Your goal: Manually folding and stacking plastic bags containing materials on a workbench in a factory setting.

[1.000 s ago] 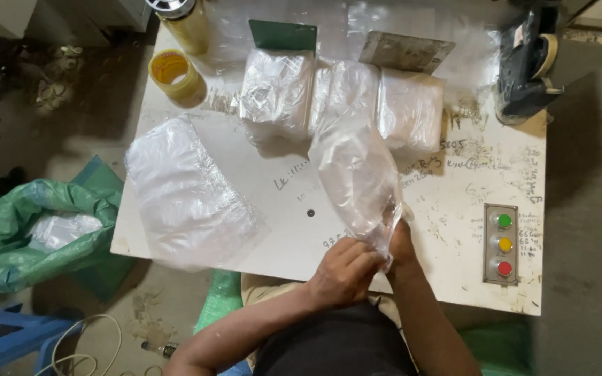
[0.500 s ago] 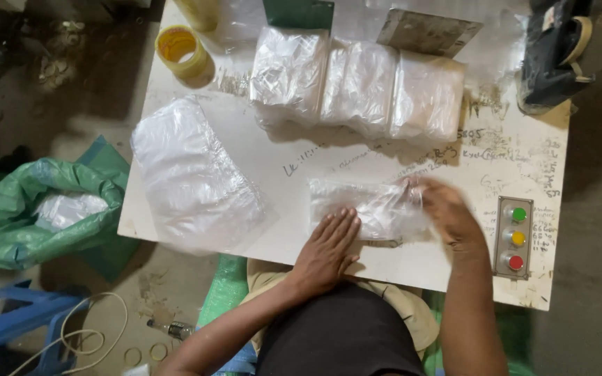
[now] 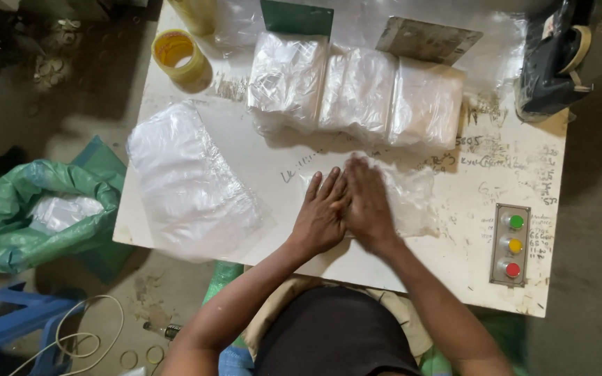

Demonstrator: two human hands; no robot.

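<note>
A clear plastic bag [image 3: 412, 198] lies flat on the white table [image 3: 482, 174] in front of me. My left hand [image 3: 322, 216] and my right hand [image 3: 365, 202] rest side by side on it, palms down, fingers stretched out and touching each other. Neither hand grips anything. Behind the bag stands a row of three stacks of folded clear bags [image 3: 357, 94]. A loose pile of clear bags [image 3: 189, 184] lies at the table's left edge and hangs over it a little.
A box with green, yellow and red buttons [image 3: 511, 244] sits at the right front. A yellow tape roll [image 3: 179, 59] stands at the back left, a dark tape dispenser [image 3: 552, 59] back right, a grey plate [image 3: 428, 40] behind the stacks. A green sack [image 3: 29, 216] with plastic lies on the floor at left.
A second ago I held the bag up by its lower end. I then laid it flat, and my right hand has slid in from the right beside my left on the bag.
</note>
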